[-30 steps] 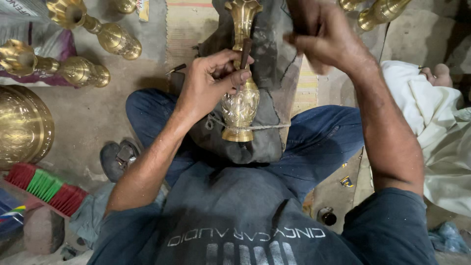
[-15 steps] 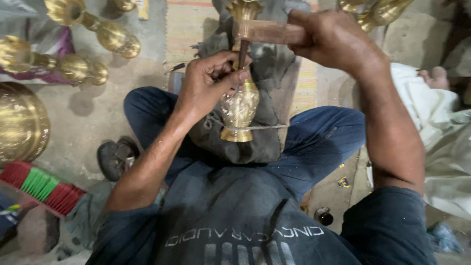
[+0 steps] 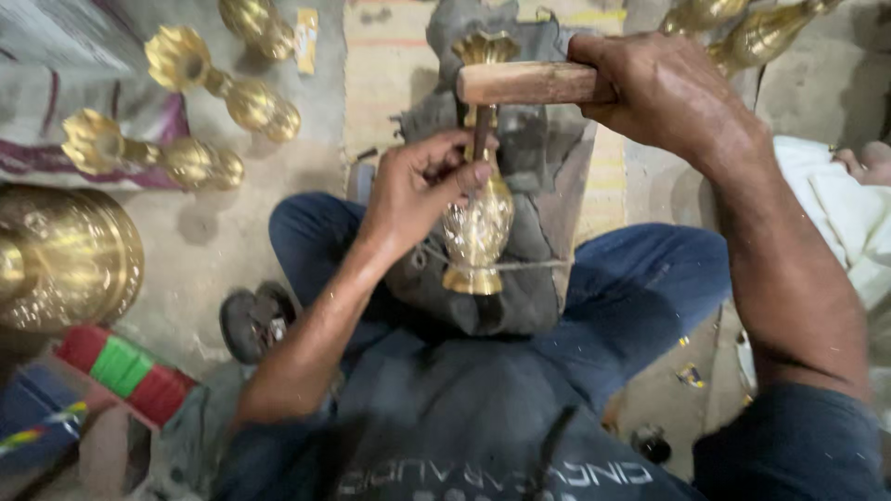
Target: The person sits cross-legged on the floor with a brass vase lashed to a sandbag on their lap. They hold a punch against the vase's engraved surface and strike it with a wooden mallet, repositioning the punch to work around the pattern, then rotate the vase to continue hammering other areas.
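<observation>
A brass vase (image 3: 478,227) with a fluted mouth lies on a dark grey padded block (image 3: 548,186) between my knees, tied down by a string across its foot. My left hand (image 3: 422,190) pinches a thin dark punch (image 3: 481,130) upright against the vase's neck. My right hand (image 3: 659,88) grips a wooden mallet (image 3: 524,83), whose head sits right at the top of the punch.
Two brass vases (image 3: 227,83) (image 3: 153,153) lie on the floor at the upper left, part of a third at the top edge. A large brass pot (image 3: 60,255) sits at the left. More brass pieces (image 3: 752,32) lie top right. White cloth (image 3: 845,213) is at the right.
My right hand has swung the mallet down from the raised position onto the punch. My left hand has kept the punch on the vase.
</observation>
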A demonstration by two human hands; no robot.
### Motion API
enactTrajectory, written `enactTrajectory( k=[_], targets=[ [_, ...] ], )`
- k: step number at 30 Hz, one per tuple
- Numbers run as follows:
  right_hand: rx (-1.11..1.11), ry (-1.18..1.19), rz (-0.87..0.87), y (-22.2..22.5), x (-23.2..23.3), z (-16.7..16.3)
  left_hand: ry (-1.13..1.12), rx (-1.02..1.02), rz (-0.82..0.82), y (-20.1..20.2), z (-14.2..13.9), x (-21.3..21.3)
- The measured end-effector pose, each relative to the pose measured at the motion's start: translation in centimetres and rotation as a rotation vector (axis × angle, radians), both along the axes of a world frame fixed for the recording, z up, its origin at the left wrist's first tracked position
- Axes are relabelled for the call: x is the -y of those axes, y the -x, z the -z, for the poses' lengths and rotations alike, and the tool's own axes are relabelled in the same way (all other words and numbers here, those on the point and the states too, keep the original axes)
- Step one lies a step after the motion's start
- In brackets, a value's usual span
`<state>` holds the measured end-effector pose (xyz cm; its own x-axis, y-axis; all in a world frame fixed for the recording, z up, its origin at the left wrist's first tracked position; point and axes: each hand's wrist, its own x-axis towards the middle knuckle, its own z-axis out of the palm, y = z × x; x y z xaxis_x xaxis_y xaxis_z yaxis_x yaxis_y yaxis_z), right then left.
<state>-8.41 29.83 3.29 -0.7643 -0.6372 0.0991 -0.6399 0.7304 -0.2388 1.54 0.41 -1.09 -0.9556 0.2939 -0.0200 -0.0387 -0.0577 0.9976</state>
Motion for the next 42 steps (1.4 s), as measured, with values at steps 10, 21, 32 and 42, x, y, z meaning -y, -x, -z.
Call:
enactTrajectory(
  k=[10,21,32,42],
  targets=[
    [0.333,0.196,0.208,0.0,2.3,-2.2,-0.018,0.091,-0.022,-0.2,0.1,-0.2],
    [0.155,0.020,0.157,-0.6,3.3,-3.1,-0.030,0.113,-0.041,-0.2,0.1,-0.3],
    [0.124,0.044,0.077,-0.4,2.7,-2.2,-0.029,0.070,-0.029,-0.3,-0.1,0.0],
    [0.140,0.054,0.127,-0.4,2.6,-2.7,0.011,0.060,-0.003,0.0,-0.4,0.1]
  ],
)
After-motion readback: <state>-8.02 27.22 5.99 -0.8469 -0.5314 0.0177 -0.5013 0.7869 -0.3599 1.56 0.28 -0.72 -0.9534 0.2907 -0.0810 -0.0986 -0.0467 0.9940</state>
